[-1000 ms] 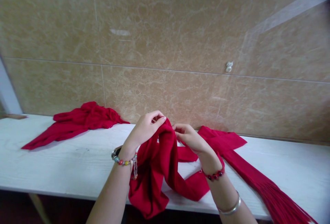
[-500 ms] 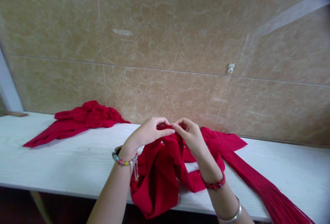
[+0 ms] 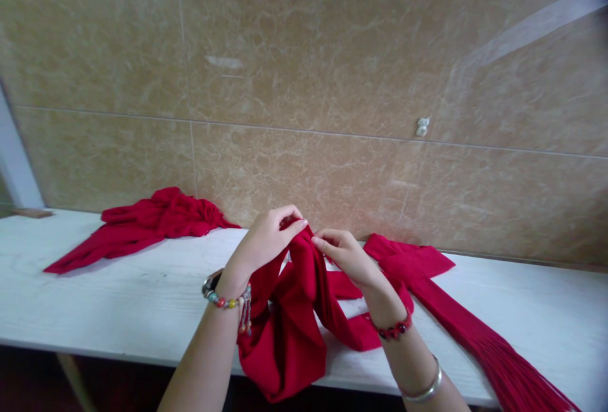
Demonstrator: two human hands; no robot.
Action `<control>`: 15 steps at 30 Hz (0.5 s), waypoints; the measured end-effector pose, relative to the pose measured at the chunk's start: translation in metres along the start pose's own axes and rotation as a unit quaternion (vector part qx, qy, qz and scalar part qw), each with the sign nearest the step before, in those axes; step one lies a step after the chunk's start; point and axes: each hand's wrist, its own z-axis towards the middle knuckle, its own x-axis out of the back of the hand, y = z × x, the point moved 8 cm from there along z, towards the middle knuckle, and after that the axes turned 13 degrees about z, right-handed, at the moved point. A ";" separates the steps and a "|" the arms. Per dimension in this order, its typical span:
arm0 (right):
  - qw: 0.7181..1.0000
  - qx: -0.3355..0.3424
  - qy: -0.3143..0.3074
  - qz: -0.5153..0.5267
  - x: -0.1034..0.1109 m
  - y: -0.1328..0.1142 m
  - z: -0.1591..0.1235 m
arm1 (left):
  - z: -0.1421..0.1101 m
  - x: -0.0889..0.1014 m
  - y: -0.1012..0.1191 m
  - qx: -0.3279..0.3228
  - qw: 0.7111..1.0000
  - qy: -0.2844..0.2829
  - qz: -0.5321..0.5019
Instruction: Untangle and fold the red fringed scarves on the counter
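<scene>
A long red scarf [image 3: 289,336] is gathered in loops in front of me, with part of it drooping over the table's front edge. My left hand [image 3: 270,235] pinches a raised fold of it between thumb and fingers. Just to the right and slightly lower, my right hand [image 3: 344,254] grips the same fold with thumb and fingertips. The scarf's fringed end [image 3: 498,355] trails off to the right across the table, and another flat part [image 3: 411,260] lies near the wall. My fingers partly hide the pinched cloth.
A second heap of red cloth [image 3: 161,222] lies at the back left of the white table [image 3: 118,298]. A tiled wall [image 3: 304,83] rises along the table's back edge, bearing a small white cat-shaped figure [image 3: 422,126]. A small brown piece [image 3: 32,213] sits at the far left.
My left hand has risen a little and moved left, lifting the fold. My right hand has dropped slightly, and the hands are farther apart. The second heap has stayed put.
</scene>
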 end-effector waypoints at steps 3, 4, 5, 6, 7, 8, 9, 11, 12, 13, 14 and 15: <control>0.998 0.030 0.054 -0.031 0.010 -0.005 0.000 | 0.000 -0.002 -0.005 0.016 1.000 -0.003 0.014; 0.995 0.042 0.075 -0.041 0.013 -0.008 0.000 | 0.000 -0.004 -0.006 0.016 1.000 -0.013 0.014; 0.993 0.054 0.096 -0.051 0.015 -0.011 -0.001 | -0.001 -0.008 -0.006 0.013 0.999 -0.030 0.010; 0.989 0.065 0.114 -0.063 0.017 -0.015 -0.001 | -0.001 -0.012 -0.006 0.009 0.999 -0.053 0.001; 0.986 0.075 0.126 -0.079 0.019 -0.017 -0.002 | -0.002 -0.017 -0.005 0.002 0.997 -0.079 -0.011; 0.983 0.083 0.132 -0.096 0.019 -0.020 -0.003 | -0.003 -0.022 -0.004 -0.005 0.994 -0.104 -0.024; 0.980 0.088 0.134 -0.114 0.018 -0.022 -0.003 | -0.004 -0.026 -0.003 -0.013 0.992 -0.124 -0.033; 0.976 0.093 0.128 -0.149 0.015 -0.024 -0.003 | -0.005 -0.030 -0.001 -0.025 0.988 -0.146 -0.032; 0.974 0.094 0.126 -0.164 0.014 -0.024 -0.003 | -0.005 -0.031 0.000 -0.029 0.988 -0.152 -0.023; 0.971 0.095 0.128 -0.177 0.013 -0.024 -0.003 | -0.005 -0.032 0.000 -0.032 0.987 -0.155 -0.010; 0.968 0.097 0.135 -0.189 0.013 -0.024 -0.004 | -0.004 -0.032 0.001 -0.032 0.987 -0.156 0.003; 0.964 0.100 0.145 -0.200 0.012 -0.025 -0.004 | -0.004 -0.031 0.000 -0.027 0.988 -0.153 0.015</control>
